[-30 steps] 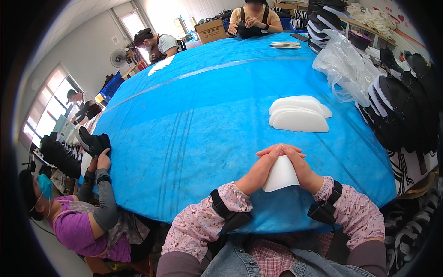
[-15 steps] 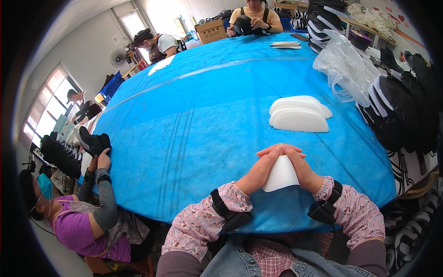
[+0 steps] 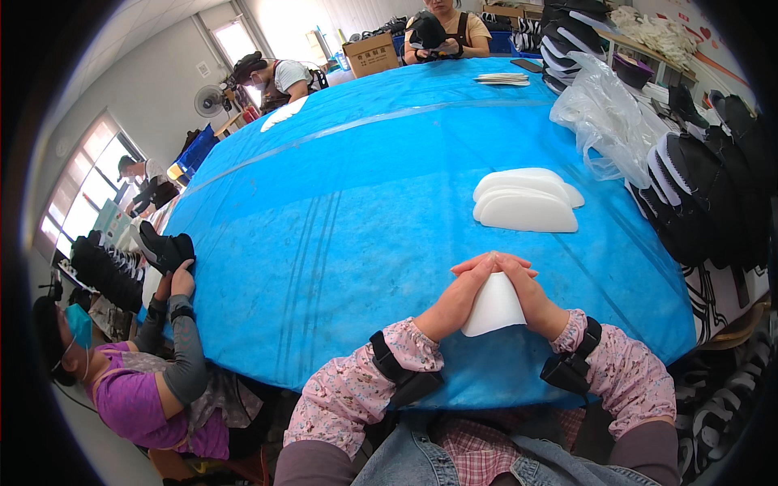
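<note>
Between my two hands a smooth white half-oval sheet (image 3: 494, 309) is bent into an arch, low over the blue-covered table (image 3: 267, 267). My left hand (image 3: 455, 298) is closed along one side of the sheet, and my right hand (image 3: 535, 293) presses the other side. At the far end the fingers of both hands meet and overlap, hiding that part of the sheet. Just beyond my hands lies a loose overlapping pile of similar flat white half-oval sheets (image 3: 527, 212).
A crumpled clear plastic bag (image 3: 604, 113) and black shoe uppers with white edging (image 3: 697, 186) crowd the right side. Across the table lie a stack of thin pale pieces (image 3: 501, 78) and a phone (image 3: 525, 64). At left, a co-worker holds a black shoe (image 3: 164, 248).
My hands and the white sheet stay in place. At the far side, a co-worker has raised and turned the black item they hold.
</note>
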`<state>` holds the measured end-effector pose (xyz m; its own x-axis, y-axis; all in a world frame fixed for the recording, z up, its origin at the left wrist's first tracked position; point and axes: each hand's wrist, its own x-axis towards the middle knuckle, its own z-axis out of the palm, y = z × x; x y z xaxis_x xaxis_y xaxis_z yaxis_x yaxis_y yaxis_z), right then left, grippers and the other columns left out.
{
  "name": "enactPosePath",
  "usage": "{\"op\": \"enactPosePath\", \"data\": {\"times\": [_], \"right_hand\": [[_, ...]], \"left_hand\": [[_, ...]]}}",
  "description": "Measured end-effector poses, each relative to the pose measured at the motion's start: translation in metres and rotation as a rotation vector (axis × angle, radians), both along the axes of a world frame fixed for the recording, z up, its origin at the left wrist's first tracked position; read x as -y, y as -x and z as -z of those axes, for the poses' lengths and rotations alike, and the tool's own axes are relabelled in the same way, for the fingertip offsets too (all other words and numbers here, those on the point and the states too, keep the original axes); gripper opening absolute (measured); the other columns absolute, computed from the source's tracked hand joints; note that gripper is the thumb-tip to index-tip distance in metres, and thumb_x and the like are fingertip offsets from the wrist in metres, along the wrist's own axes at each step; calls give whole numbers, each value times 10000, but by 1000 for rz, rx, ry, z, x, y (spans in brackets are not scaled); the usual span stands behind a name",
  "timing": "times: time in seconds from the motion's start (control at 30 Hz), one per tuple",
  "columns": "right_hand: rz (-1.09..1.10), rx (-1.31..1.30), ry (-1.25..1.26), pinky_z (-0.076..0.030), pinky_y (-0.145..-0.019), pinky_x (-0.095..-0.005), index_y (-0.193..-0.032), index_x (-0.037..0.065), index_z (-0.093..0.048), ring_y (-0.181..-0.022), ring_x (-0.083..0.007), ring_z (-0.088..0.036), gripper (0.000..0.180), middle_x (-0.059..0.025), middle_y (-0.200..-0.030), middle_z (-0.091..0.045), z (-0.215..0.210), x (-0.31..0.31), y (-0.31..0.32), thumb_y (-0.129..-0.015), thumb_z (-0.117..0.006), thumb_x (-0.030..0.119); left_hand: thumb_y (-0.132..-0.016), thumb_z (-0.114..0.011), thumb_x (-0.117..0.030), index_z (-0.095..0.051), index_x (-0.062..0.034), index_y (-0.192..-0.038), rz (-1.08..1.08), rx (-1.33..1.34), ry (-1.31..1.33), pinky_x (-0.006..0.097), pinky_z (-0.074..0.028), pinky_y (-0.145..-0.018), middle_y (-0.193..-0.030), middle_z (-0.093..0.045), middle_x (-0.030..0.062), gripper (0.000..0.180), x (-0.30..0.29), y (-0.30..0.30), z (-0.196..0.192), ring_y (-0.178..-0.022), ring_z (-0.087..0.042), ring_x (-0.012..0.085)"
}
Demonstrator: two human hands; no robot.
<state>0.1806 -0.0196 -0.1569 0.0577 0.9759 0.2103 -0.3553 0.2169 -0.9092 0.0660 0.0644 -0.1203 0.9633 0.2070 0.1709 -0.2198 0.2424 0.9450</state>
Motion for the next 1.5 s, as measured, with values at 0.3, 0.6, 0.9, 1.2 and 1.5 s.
{"op": "enactPosePath", "data": {"times": [0.3, 0.6, 0.9, 1.2, 1.5], "right_hand": [[15, 0, -15, -451, -918, -304, -1209, -47, -518, -1028, -217, -566, 542, -157, -1131, -582, 3, -1, 1, -987, -273, 383], [5, 20, -28, -460, -908, -306, -1200, -50, -522, -1023, -219, -568, 537, -163, -1129, -582, 3, -3, -1, -987, -276, 378], [-3, -37, 133, -453, -910, -301, -1267, 4, -475, -1086, -212, -524, 491, -127, -1144, -566, -27, 3, 6, -995, -273, 359], [128, 74, 3, -401, -994, -342, -1441, 95, -274, -1180, -218, -480, 602, -139, -1402, -355, -6, -3, 7, -966, -300, 462], [439, 92, 36, -394, -938, -300, -1411, 47, -282, -1140, -175, -479, 539, -125, -1364, -362, 2, -10, 6, -987, -312, 378]], "left_hand": [[-997, -265, -386, -476, 47, -1223, 8, 8, 1, 357, -425, -979, -1216, -530, 209, 532, -1, -1, 2, -1143, -521, 262], [-991, -274, -400, -476, 46, -1228, 8, -6, -2, 352, -431, -969, -1205, -539, 205, 543, -1, -1, 1, -1128, -531, 258], [-992, -269, -399, -469, 41, -1243, 2, -33, 27, 353, -434, -968, -1226, -528, 203, 544, -1, -1, 3, -1139, -524, 255], [-992, -261, -395, -296, -33, -1422, -46, -34, -11, 362, -352, -1046, -1450, -304, 164, 563, -3, -5, 17, -1263, -419, 252], [-991, -332, -318, -451, -100, -1342, -412, -17, -337, 379, -251, -1072, -1465, -202, 168, 430, -14, -7, 29, -1314, -263, 277]]}}
